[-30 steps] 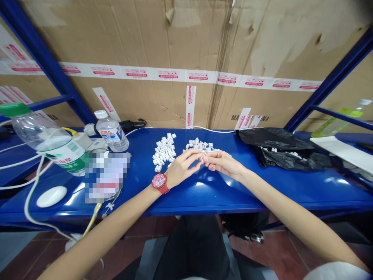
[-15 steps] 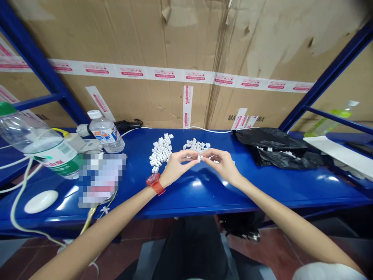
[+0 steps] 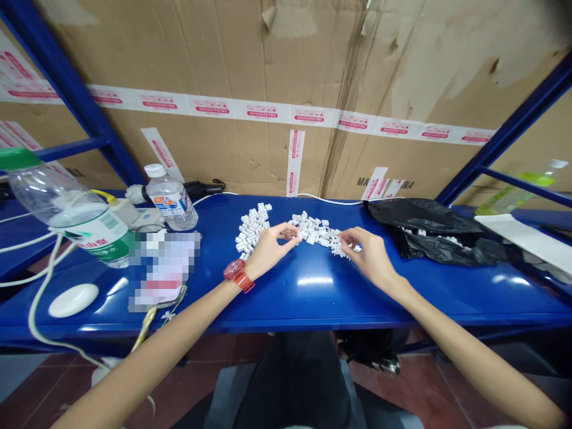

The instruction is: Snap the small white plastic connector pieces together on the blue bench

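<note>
My left hand point(image 3: 270, 247), with a red watch point(image 3: 238, 274) on its wrist, is closed in a pinch. A small white plastic piece point(image 3: 299, 238) shows at its thumb and fingertip. Next to that hand, on the left, lies a pile of small white plastic parts point(image 3: 250, 229). My right hand point(image 3: 369, 253) reaches down to a second, looser heap of white pieces point(image 3: 317, 231); its fingertips are closed together at the smaller bits point(image 3: 338, 245) on the heap's right end. What those fingertips hold, if anything, is too small to make out.
On the blue table point(image 3: 277, 298), a black plastic bag point(image 3: 429, 226) with white parts lies right. At the left are a large green-capped bottle point(image 3: 98, 232), a small bottle point(image 3: 172, 202), cables, a blurred-out item point(image 3: 165, 268) and a white oval object point(image 3: 74, 300). Cardboard point(image 3: 250, 47) stands behind.
My hands were together, holding a small white piece between them. Now they are apart: the right hand has moved right to the loose pieces, while the left keeps its pinch.
</note>
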Demonstrator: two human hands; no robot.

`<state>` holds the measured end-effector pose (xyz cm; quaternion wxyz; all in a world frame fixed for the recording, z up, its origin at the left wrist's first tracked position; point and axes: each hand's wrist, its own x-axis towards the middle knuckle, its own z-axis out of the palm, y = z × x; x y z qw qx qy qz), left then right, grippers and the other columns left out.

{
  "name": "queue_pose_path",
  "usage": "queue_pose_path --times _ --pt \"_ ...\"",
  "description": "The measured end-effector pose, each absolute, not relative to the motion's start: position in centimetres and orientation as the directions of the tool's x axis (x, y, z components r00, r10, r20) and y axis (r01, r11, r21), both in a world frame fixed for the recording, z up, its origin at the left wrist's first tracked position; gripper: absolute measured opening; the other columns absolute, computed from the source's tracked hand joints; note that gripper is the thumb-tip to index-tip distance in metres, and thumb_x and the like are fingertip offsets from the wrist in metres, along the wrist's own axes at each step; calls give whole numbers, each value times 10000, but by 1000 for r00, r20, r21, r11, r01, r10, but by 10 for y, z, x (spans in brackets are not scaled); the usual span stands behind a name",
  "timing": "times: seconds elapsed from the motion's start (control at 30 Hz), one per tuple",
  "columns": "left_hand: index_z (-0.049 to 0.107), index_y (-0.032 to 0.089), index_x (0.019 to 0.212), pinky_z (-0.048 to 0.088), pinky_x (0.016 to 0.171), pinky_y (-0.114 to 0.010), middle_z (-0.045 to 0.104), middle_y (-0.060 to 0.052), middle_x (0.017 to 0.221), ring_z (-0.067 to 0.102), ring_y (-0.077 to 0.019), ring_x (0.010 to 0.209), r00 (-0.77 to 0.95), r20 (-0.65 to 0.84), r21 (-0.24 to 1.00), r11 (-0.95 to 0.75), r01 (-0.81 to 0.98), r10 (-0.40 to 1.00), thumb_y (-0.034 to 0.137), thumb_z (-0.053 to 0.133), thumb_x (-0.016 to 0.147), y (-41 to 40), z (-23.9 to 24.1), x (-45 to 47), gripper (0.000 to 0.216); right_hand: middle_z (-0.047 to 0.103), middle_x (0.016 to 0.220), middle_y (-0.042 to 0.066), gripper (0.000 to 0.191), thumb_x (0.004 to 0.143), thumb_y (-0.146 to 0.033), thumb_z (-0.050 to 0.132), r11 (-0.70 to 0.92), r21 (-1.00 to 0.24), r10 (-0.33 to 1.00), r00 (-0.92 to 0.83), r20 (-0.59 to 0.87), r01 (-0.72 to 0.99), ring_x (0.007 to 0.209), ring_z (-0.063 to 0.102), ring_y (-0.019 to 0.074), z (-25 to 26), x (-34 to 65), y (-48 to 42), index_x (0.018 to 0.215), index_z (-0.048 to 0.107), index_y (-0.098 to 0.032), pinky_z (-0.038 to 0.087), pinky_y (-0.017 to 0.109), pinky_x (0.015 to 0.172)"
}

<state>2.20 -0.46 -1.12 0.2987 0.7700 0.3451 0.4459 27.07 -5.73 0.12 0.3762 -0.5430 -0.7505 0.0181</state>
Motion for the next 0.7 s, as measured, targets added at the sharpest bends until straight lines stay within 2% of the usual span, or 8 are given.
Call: queue_pose_path --times 0.07,0.17,0.23,0.3,0.4,0.53,0.6,0.7 --pt "717 163 1010 573 894 -423 727 -60 944 656 -206 903 375 571 591 -682 431 731 262 640 929 3 -16 18 149 665 802 90 188 898 -228 529 384 -310 818 -165 551 870 733 621 231 -5 293 -56 886 710 -178 494 359 697" --pt "716 145 1071 553 901 -434 712 -83 1011 611 -232 980 459 622 357 -751 555 635 170 553 958 10 -25 18 200 676 851 121 245 939 -233 486 377 -165 822 -247 513 912 790 622 253 -13 314 -56 898 723 -185 509 375 720" --pt "704 132 1122 556 877 -420 707 -95 1032 600 -235 974 503 618 271 -764 586 605 135 531 954 13 -31 20 242 684 862 136 281 960 -244 470 374 -64 838 -307 452 925 807 608 269 -10 316 -54 866 730 -193 506 384 707" --pt "678 125 1182 553 877 -417 707 -101 1058 595 -239 982 516 621 234 -768 597 590 131 515 960 13 -34 22 275 697 893 152 296 968 -252 475 370 -2 835 -331 440 929 834 595 289 0 307 -43 854 742 -190 498 404 715" --pt "650 125 1219 538 913 -425 708 -97 1092 589 -243 1021 511 630 230 -769 597 585 119 480 970 10 -34 24 302 720 1020 151 253 957 -236 514 451 -59 784 -364 502 890 948 601 302 25 270 -4 950 760 -179 492 435 843" --pt "677 143 1126 522 915 -425 704 -84 1066 593 -252 1031 404 676 251 -708 660 617 72 502 918 9 -26 17 281 732 1068 142 273 849 -37 552 660 -264 745 -566 354 704 1059 622 276 41 190 72 984 767 -138 435 432 1013" --pt "680 144 1093 513 911 -416 704 -84 1045 595 -257 1023 319 726 249 -665 704 609 53 504 896 12 -23 9 279 744 1072 124 283 793 -10 611 671 -311 740 -587 329 673 1045 645 255 38 154 106 993 764 -139 453 400 995" --pt "683 158 1058 504 861 -416 713 -85 1034 594 -275 1003 223 764 241 -587 773 606 42 521 870 19 -19 -4 274 768 901 97 229 737 7 648 651 -383 759 -575 305 655 886 684 226 28 125 135 871 760 -140 505 358 873"
